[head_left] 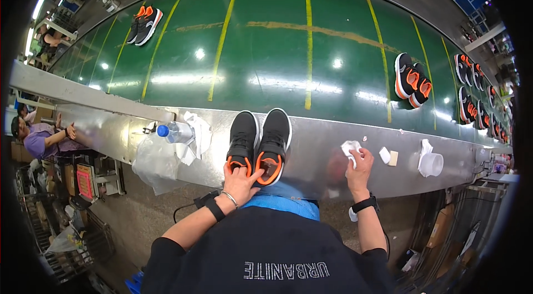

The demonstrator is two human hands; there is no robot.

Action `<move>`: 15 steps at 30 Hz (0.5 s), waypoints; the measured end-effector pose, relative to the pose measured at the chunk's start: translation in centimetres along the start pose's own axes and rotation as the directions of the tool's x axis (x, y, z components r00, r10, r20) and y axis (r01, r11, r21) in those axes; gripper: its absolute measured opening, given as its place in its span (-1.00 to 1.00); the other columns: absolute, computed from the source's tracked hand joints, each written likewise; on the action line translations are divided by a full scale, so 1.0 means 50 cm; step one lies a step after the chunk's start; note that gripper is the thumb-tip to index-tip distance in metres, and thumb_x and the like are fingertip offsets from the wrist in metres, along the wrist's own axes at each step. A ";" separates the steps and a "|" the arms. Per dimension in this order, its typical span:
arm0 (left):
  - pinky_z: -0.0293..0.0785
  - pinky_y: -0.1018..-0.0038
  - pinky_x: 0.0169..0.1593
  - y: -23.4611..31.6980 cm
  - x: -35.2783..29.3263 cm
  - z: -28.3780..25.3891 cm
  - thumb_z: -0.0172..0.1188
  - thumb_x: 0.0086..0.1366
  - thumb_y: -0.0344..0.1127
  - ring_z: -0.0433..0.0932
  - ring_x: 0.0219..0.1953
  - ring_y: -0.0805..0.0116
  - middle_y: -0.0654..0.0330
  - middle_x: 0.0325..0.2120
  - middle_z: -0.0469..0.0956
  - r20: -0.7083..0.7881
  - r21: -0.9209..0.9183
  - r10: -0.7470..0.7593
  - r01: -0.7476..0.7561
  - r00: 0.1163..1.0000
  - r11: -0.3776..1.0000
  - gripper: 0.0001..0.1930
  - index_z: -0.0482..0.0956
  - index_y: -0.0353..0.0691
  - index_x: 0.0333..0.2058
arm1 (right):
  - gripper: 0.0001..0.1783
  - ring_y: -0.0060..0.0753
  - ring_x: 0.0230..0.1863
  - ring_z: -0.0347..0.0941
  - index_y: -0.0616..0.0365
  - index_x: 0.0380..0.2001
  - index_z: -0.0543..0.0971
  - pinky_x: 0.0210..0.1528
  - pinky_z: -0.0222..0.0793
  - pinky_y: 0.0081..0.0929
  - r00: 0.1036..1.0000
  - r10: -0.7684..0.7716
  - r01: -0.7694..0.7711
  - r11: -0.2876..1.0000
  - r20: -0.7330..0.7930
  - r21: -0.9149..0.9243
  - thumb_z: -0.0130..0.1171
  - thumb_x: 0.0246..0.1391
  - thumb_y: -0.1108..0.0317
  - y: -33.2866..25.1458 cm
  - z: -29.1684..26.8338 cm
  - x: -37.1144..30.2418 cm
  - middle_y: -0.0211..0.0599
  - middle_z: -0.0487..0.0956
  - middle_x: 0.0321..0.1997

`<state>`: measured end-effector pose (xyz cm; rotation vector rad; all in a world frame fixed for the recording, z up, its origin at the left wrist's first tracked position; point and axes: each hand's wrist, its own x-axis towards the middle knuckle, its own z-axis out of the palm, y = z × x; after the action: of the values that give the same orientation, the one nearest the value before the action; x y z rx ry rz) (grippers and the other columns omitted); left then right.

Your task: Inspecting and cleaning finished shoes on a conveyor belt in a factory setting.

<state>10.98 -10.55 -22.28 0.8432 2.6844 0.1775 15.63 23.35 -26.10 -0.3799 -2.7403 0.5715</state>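
A pair of black sneakers with white soles and orange linings stands in front of me on the metal ledge, toes away from me: a left sneaker (242, 136) and a right sneaker (273, 138). My left hand (239, 187) grips the pair at the heels, its fingers at the left sneaker's opening and its thumb against the right one's collar. Farther right, my right hand (360, 169) is closed on a crumpled white cloth (351, 148) just over the ledge. Its fingertips are partly hidden by the cloth.
Beyond the ledge (316, 144) runs a green conveyor belt (266, 50) with yellow lines, carrying sneakers (145, 25) far left and more (412, 80) at right. A capped bottle (175, 132) and plastic bag (154, 163) lie left. A sponge (393, 158) and white cup (431, 165) sit right.
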 end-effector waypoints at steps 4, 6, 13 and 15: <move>0.18 0.20 0.01 -0.043 -0.032 -0.008 0.25 -0.10 -0.30 0.31 -0.19 0.09 0.05 -0.29 0.31 -0.375 -0.493 -0.199 -0.014 0.905 0.870 -0.33 0.22 -0.15 0.05 | -0.37 -0.25 -0.11 0.31 0.12 -0.04 0.33 -0.14 0.29 -0.37 0.931 0.121 -0.285 0.830 0.344 0.480 0.28 -0.28 0.33 -0.155 0.011 -0.041 -0.21 0.33 -0.12; 0.22 0.34 -0.01 -0.089 -0.028 0.036 0.22 -0.09 -0.34 0.29 -0.16 0.04 0.02 -0.25 0.31 -0.434 -0.526 -0.309 0.040 0.846 0.850 -0.31 0.18 -0.31 0.06 | -0.12 -0.28 -0.07 0.30 0.14 0.11 0.15 -0.12 0.31 -0.35 0.790 0.150 -0.560 0.571 0.595 0.600 0.35 -0.31 0.21 -0.221 0.077 -0.068 -0.11 0.30 -0.06; 0.43 0.48 -0.23 -0.183 0.036 0.105 -0.08 -0.08 -0.60 0.49 -0.34 0.32 0.14 -0.35 0.48 0.334 -0.940 -0.339 0.283 0.880 -0.191 -0.57 0.37 -0.35 -0.13 | -0.42 -0.42 -0.04 0.33 0.23 0.06 0.22 0.00 0.23 -0.51 0.761 0.188 -0.647 0.156 0.621 0.746 -0.02 -0.14 0.55 -0.281 0.188 -0.061 -0.21 0.39 -0.07; 0.46 0.43 -0.20 -0.190 0.022 0.075 -0.11 -0.02 -0.62 0.52 -0.30 0.25 0.10 -0.30 0.50 0.481 -0.844 -0.212 0.384 0.850 -0.375 -0.63 0.40 -0.33 -0.16 | -0.57 -0.39 -0.12 0.40 0.23 -0.06 0.32 -0.05 0.31 -0.50 0.599 0.140 -0.787 -0.076 0.788 0.612 -0.10 -0.10 0.57 -0.258 0.138 -0.071 -0.23 0.43 -0.12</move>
<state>6.33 -17.63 -28.12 -0.5340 1.3843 1.8126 13.94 8.46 -27.51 -0.9821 -1.6113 2.8413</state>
